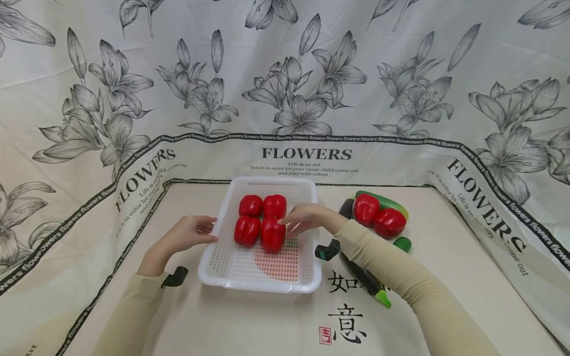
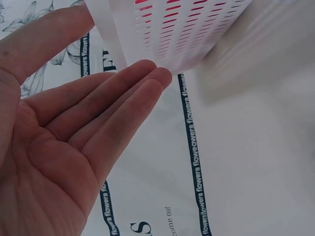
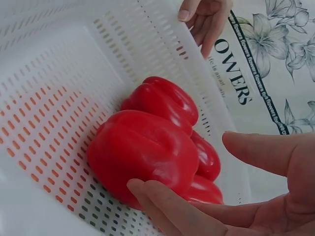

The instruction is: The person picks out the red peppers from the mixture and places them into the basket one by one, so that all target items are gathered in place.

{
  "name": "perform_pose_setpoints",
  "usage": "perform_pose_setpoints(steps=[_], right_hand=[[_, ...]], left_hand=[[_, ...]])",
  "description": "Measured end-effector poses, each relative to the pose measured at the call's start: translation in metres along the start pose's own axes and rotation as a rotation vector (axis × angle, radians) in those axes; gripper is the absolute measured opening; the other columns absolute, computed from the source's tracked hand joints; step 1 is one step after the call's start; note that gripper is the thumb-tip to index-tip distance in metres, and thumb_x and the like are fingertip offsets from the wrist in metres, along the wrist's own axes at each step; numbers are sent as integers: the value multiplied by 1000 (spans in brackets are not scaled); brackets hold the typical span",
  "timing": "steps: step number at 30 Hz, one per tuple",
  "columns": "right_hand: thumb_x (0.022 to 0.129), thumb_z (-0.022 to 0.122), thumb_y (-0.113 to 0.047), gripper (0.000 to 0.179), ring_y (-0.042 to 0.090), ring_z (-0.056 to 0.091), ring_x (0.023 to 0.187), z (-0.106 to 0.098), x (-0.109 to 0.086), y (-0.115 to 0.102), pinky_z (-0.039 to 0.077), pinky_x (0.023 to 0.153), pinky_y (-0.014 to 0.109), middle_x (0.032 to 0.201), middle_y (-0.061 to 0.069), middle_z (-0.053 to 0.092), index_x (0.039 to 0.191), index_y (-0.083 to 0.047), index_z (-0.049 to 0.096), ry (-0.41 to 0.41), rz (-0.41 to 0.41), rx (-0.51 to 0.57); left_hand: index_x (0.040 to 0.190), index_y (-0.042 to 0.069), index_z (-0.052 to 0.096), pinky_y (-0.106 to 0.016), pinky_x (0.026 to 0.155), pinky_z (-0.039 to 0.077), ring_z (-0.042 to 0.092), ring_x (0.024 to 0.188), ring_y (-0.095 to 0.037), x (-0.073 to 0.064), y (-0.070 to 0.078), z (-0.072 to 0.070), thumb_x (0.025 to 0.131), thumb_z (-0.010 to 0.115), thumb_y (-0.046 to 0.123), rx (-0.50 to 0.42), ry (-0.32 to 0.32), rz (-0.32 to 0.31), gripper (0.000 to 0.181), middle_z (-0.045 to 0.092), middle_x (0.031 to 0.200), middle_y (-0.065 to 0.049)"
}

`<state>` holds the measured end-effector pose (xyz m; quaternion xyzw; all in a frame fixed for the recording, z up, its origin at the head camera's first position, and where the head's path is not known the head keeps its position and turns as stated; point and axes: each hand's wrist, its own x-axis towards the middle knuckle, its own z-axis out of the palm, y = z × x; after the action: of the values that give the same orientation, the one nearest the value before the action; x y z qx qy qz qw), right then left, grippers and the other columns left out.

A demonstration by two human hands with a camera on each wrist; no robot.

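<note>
A white perforated plastic basket (image 1: 260, 285) stands on the table with several red bell peppers grouped toward its back. My right hand (image 1: 309, 217) reaches over the basket's right side, beside the front-right bell pepper (image 1: 272, 236). In the right wrist view its fingers overlap that bell pepper (image 3: 142, 152), while the thumb stands away from it; whether they touch, I cannot tell. At the basket's left rim is my left hand (image 1: 189, 232), its fingers loosely extended. The left wrist view shows these fingertips (image 2: 147, 73) close against the basket's outer wall (image 2: 162, 34).
Right of the basket lie two red bell peppers (image 1: 389, 222), a long green vegetable (image 1: 387, 202) and a dark eggplant (image 1: 362, 274) with a green end. A small green vegetable (image 1: 403, 244) is partly behind the right sleeve. Flower-printed cloth (image 1: 307, 99) hangs behind.
</note>
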<state>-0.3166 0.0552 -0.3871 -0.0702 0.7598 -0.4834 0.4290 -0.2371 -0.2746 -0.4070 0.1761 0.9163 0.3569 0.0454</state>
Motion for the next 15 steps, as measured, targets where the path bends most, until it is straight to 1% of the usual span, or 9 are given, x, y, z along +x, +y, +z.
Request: perform_pose_setpoints(steps=[5, 9, 11, 15], right_hand=[[94, 57, -15, 46, 39, 57, 117, -4, -14, -2, 44, 101, 49, 132, 28, 49, 131, 10, 46, 4, -43, -28], [93, 59, -18, 50, 37, 59, 115, -8, -26, -4, 46, 99, 47, 132, 29, 51, 133, 9, 45, 19, -71, -73], [94, 58, -19, 50, 36, 59, 115, -11, -32, -4, 48, 98, 45, 133, 29, 50, 134, 9, 45, 14, -87, -87], [94, 58, -21, 51, 33, 62, 112, -17, -41, -3, 49, 96, 44, 133, 29, 51, 134, 8, 45, 15, -117, -92]], left_hand=[[124, -7, 57, -41, 82, 57, 67, 98, -31, -1, 0, -1, 79, 77, 24, 0, -2, 0, 58, 68, 107, -20], [124, -7, 57, -42, 82, 57, 67, 98, -32, -1, 0, 0, 79, 77, 24, 0, 1, 2, 58, 68, 108, -20], [124, -7, 57, -42, 82, 57, 67, 98, -31, -1, 0, 0, 79, 77, 24, 3, 2, 1, 58, 68, 108, -20], [124, -6, 57, -41, 82, 57, 67, 98, -31, -1, 0, 0, 80, 77, 25, 3, 1, -2, 57, 68, 107, -19]])
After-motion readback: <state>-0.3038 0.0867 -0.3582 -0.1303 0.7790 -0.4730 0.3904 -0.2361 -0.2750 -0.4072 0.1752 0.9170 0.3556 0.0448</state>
